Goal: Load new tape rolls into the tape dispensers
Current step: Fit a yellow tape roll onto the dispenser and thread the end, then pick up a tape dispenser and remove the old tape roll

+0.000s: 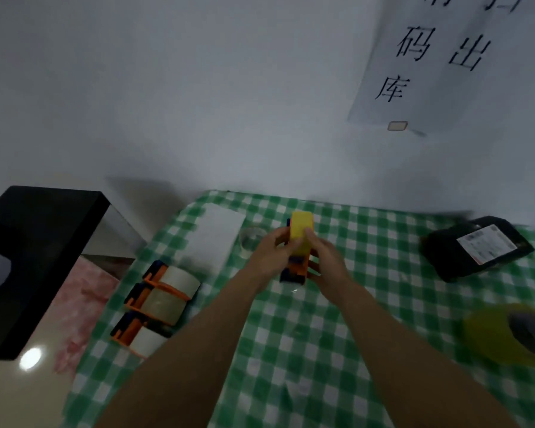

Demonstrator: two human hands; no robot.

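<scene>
Above the green checked tablecloth (337,319), both hands hold an orange and blue tape dispenser (295,268) with a yellow tape roll (302,231) on it. My left hand (271,253) grips the dispenser and roll from the left. My right hand (325,257) grips them from the right, thumb on the roll's face. Three orange dispensers with pale tape rolls (158,304) lie in a row at the left of the cloth. A loose yellow tape roll (507,336) lies at the right edge. A clear roll (250,240) sits behind my left hand.
A white paper sheet (215,239) lies at the back left of the cloth. A black parcel with a white label (479,247) rests at the back right. A black box (31,261) stands on the glossy counter to the left. Paper signs (430,63) hang on the wall.
</scene>
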